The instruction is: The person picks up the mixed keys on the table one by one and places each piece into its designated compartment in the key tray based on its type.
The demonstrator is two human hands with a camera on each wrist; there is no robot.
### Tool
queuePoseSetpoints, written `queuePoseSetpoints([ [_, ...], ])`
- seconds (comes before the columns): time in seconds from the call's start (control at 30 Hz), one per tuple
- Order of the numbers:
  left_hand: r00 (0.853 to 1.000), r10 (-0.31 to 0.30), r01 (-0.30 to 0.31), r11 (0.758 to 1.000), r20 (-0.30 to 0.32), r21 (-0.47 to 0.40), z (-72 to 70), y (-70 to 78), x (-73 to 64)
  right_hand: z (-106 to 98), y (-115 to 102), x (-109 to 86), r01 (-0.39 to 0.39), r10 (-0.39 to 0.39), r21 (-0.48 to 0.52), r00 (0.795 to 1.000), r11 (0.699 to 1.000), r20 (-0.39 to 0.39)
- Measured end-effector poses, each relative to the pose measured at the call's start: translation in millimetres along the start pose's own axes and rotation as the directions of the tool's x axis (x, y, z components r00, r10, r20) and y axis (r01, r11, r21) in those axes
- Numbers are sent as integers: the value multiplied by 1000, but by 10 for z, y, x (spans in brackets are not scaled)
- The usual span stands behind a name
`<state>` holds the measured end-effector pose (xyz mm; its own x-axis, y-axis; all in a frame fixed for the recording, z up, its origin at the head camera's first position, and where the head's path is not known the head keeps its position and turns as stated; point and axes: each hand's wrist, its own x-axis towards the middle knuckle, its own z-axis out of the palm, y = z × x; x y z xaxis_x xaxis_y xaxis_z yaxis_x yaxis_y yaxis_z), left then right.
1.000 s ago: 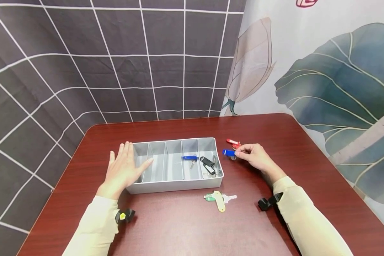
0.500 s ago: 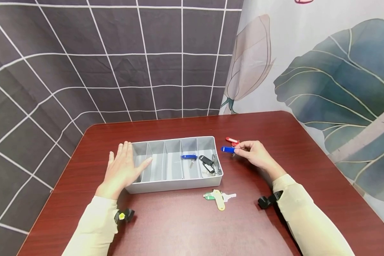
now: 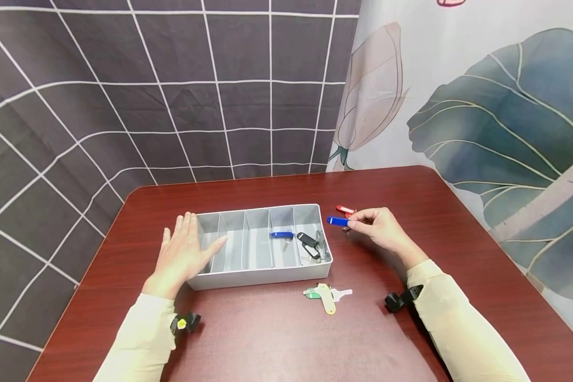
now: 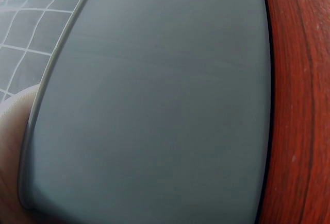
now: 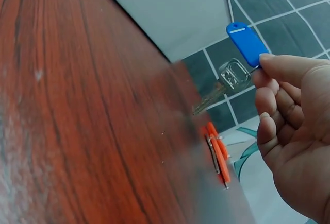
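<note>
My right hand [image 3: 381, 232] pinches a blue key tag [image 5: 248, 44] between thumb and fingers, just right of the grey divided tray [image 3: 262, 278]. A metal key [image 5: 234, 74] dangles from the tag's ring in the right wrist view. My left hand [image 3: 180, 259] rests with straight fingers over the tray's left end, its thumb reaching across the front compartments. Inside the tray, another blue key tag [image 3: 281, 234] with a key lies in the second compartment from the right. Black key tags [image 3: 307, 240] with keys fill part of the rightmost one.
Red key tags [image 3: 346, 209] lie on the table behind the right hand. In front of the tray, a yellow key tag [image 3: 327, 301] overlaps a green key tag [image 3: 312, 293], beside a pale key-shaped piece [image 3: 343, 294]. Curtains hang behind the red-brown table [image 3: 267, 339].
The right hand has raised the blue key tag a little and shifted it slightly toward the tray, its key now hanging. The left hand and tray have stayed put.
</note>
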<state>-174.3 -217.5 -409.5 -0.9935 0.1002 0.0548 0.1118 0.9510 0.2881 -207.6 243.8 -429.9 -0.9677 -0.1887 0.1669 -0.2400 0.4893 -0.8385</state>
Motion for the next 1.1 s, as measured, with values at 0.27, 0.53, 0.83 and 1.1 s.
queuePoseSetpoints([
  [0.27, 1000, -1, 1, 1000, 3, -7, -10, 0, -13, -22, -305, -59, 26, -27, 82, 999, 996, 17],
  [0.53, 1000, 3, -3, 1000, 1, -11, -20, 3, -11, -35, -271, -39, 45, -43, 48, 999, 998, -32],
  [0.83, 1000, 9, -9, 1000, -12, -4, -23, -8, -8, -43, -305, -1, 79, -77, 76, 996, 994, -38],
  [1.1, 1000, 6, -6, 1000, -3, -11, 5, -3, -11, -64, -482, 50, 35, -34, 136, 999, 990, -8],
])
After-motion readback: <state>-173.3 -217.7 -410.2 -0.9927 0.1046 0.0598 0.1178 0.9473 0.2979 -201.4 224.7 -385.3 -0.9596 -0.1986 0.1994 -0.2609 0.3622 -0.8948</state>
